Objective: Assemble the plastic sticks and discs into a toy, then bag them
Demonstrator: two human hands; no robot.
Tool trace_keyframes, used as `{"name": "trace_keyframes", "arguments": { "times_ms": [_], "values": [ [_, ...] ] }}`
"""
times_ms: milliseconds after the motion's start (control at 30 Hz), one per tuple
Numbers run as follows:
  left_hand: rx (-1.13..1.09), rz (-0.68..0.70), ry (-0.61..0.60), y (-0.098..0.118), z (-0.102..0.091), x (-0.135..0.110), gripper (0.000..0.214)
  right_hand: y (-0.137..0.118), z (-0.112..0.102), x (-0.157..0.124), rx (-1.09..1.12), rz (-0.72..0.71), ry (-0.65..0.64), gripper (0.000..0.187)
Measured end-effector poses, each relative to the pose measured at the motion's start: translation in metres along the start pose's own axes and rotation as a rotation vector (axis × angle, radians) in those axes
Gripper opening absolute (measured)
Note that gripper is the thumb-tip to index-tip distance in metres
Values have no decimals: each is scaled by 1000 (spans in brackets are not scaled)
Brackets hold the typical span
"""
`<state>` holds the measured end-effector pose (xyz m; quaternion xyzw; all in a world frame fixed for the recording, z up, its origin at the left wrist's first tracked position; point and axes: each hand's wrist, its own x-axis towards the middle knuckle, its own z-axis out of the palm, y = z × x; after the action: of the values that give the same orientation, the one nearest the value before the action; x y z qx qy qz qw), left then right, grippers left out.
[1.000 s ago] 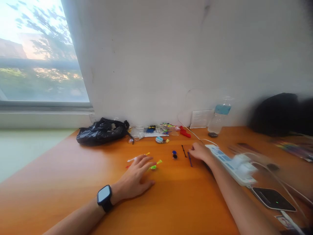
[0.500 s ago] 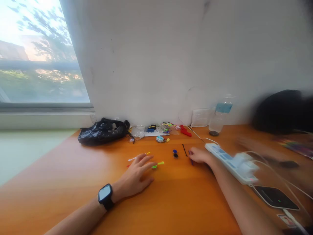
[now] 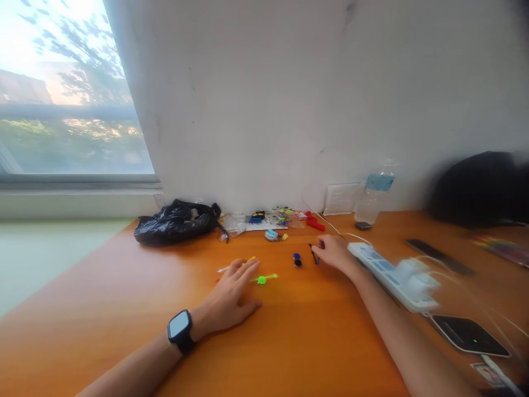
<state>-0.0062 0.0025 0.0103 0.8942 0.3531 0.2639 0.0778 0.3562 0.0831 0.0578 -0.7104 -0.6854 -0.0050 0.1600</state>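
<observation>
My left hand [image 3: 229, 295], wearing a black smartwatch [image 3: 179, 325], lies on the table with its fingers spread and holds nothing. Beside its fingertips is a lime-green stick with a round green piece [image 3: 262, 280]. A white stick [image 3: 223, 269], a yellow stick [image 3: 250, 259] and a red tip [image 3: 217, 280] show past its far side, partly hidden. My right hand [image 3: 334, 252] is closed in a pinch on a thin dark blue stick [image 3: 318, 260], mostly covered by the fingers, right against a black stick [image 3: 312, 249]. Left of these sit a blue round piece [image 3: 296, 256] and a black round piece [image 3: 298, 263].
A white power strip [image 3: 384, 273] with plugs and cables lies close to my right forearm. Along the wall are a black plastic bag [image 3: 176, 223], small packets, a red piece [image 3: 314, 221] and a water bottle [image 3: 372, 198]. A dark phone-like slab [image 3: 440, 256] lies farther right.
My right hand has moved slightly away from me and left, bringing the blue stick up to the black one. My left hand has barely moved.
</observation>
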Motion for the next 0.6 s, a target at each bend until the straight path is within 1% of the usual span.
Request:
{"name": "trace_keyframes", "arguments": {
  "times_ms": [67, 200, 300, 333, 433, 500, 600],
  "values": [
    [5, -10, 2, -1, 1, 0, 90, -3, 3, -2, 43, -34, -5, 19],
    [12, 12, -5, 0, 0, -1, 86, -4, 9, -2, 179, -133, 40, 16],
    [20, 56, -18, 3, -2, 0, 82, -4, 14, -2, 206, -195, 68, 8],
    [29, 77, -25, 5, -3, 0, 79, -4, 16, -2, 204, -216, 70, 8],
    [58, 162, -31, 10, -7, 1, 65, -5, 22, -3, 213, -277, 56, 20],
    [68, 206, -28, 13, -9, 2, 54, -7, 26, -4, 216, -279, 34, 24],
    [73, 230, -29, 16, -12, 3, 43, -10, 30, -6, 187, -256, -1, 22]
  ]
}}
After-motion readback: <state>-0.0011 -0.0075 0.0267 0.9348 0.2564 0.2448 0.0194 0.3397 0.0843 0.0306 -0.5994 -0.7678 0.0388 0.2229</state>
